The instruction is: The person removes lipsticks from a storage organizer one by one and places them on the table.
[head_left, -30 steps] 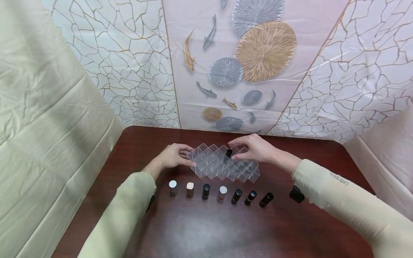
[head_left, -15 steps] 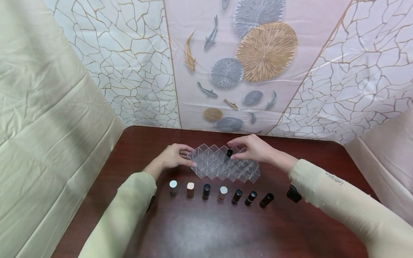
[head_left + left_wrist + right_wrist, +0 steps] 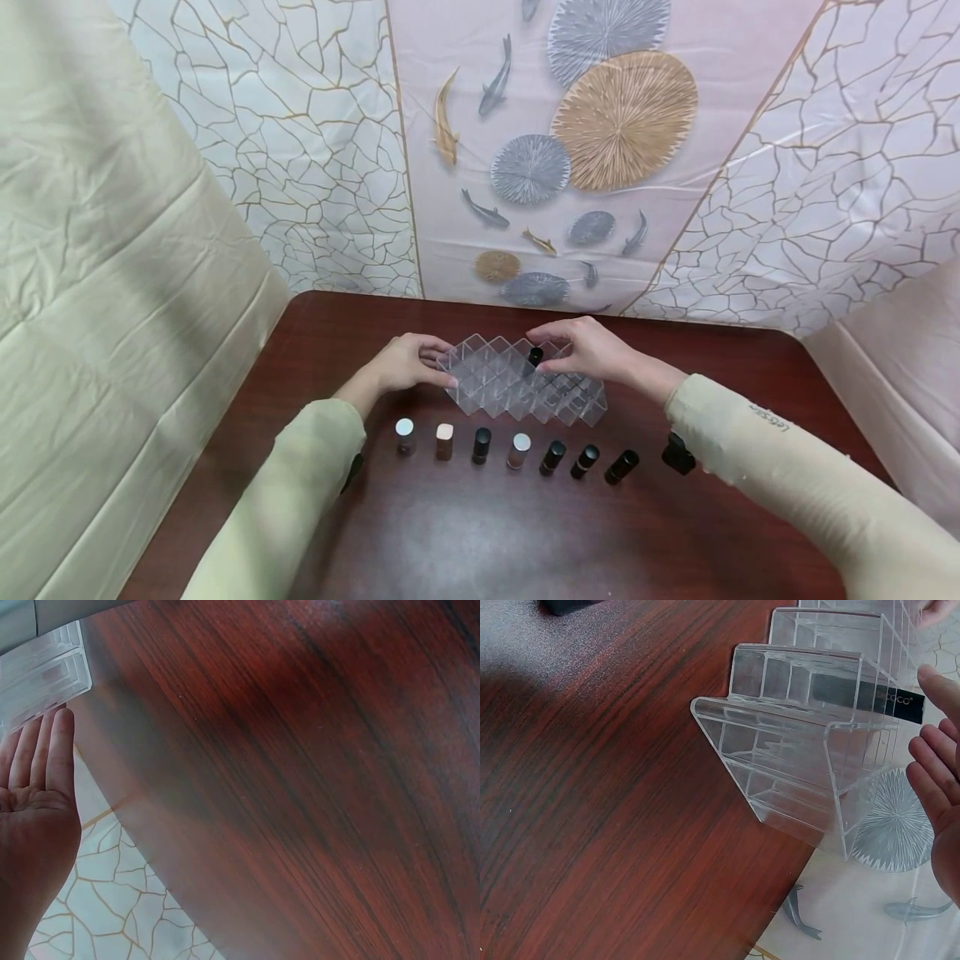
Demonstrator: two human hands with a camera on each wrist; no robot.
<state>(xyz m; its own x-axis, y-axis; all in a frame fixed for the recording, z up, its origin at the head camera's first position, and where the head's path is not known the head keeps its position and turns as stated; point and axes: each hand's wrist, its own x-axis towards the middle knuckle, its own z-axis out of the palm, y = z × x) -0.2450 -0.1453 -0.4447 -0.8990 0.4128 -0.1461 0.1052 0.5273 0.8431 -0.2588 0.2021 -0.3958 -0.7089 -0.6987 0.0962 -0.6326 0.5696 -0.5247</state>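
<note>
A clear acrylic lipstick organizer (image 3: 487,387) with diamond-shaped compartments stands on the table. My left hand (image 3: 401,362) holds its left end, thumb at the front corner and fingers at the back; in the left wrist view those fingers (image 3: 37,754) lie straight against it. One black lipstick (image 3: 536,357) stands in a back compartment. Around that lipstick my right hand (image 3: 588,348) is spread, thumb in front and fingers behind. From the right wrist, the lipstick (image 3: 900,703) shows gold lettering, and the relaxed fingers (image 3: 930,787) look apart from it.
Several lipsticks stand in a row before the organizer: a silver-capped one (image 3: 405,435), a rose-gold square one (image 3: 444,442), a pinkish silver-topped one (image 3: 518,450) and black ones (image 3: 553,458). Patterned cloth (image 3: 345,167) hangs behind the dark red wooden table (image 3: 465,533).
My right wrist and forearm have shifted slightly left, with the hand still around the black lipstick. The left hand, organizer and row of lipsticks stay as they were; the head view drifts slightly.
</note>
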